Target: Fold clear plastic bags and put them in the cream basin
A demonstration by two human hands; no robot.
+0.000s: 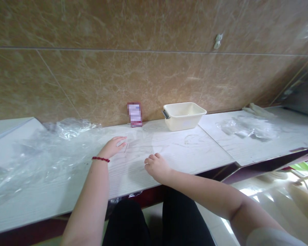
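My left hand [113,146], with a red beaded bracelet on the wrist, is held low over the white tabletop [179,153]. Its fingers are stretched out and the thumb stands apart; nothing shows in its grasp. Just right of its fingertips runs a thin reddish line [126,148], seemingly on a faint, clear plastic bag [141,141] lying flat. Closer to the front edge, my right hand [157,168] has its fingers curled together. What they pinch, if anything, is too small to make out.
Crumpled clear plastic bags [51,153] spread over the left side. Against the brown wall stand a blurred-out card or phone [135,115] and a cream plastic bin [183,122] with a grey handle. More clear bags [251,128] lie at the right.
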